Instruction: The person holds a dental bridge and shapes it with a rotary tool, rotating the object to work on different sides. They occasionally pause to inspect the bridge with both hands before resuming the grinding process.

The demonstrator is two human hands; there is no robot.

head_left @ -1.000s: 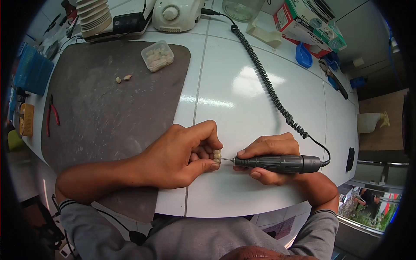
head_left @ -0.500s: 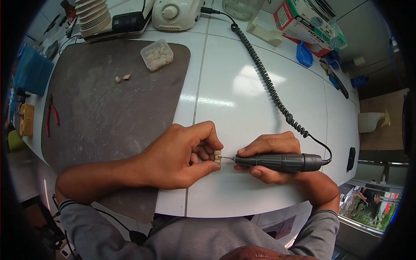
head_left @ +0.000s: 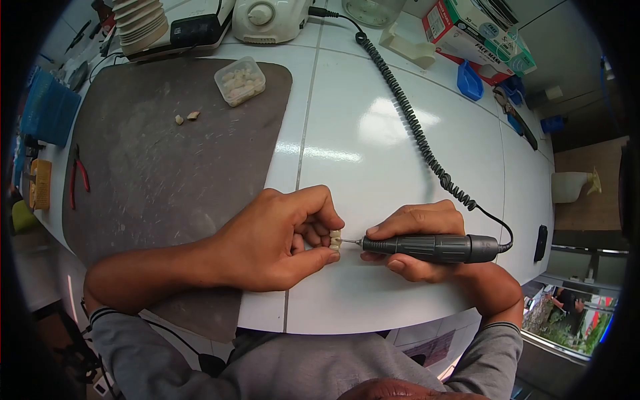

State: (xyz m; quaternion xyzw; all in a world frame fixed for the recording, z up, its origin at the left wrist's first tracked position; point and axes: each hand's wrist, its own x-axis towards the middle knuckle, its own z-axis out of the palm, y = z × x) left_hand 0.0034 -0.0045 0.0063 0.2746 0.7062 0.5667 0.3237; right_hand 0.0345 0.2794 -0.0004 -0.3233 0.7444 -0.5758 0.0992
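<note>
right hand [head_left: 421,220] grips ribbed black handpiece [head_left: 437,248] dead sideways, metal bit [head_left: 352,241] aimed left at knobbly cream strip [head_left: 335,240] left hand [head_left: 280,240] pinches crosswise

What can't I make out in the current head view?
Head view: far side of the small cream tooth-like row; hidden by the left grip.
Head view: whether the thin silver bit touches it; too small.
Head view: top of the white rounded control box; cut off by the upper edge.
Head view: exact count of pale pieces in the clear square plastic tub; too small.
</note>
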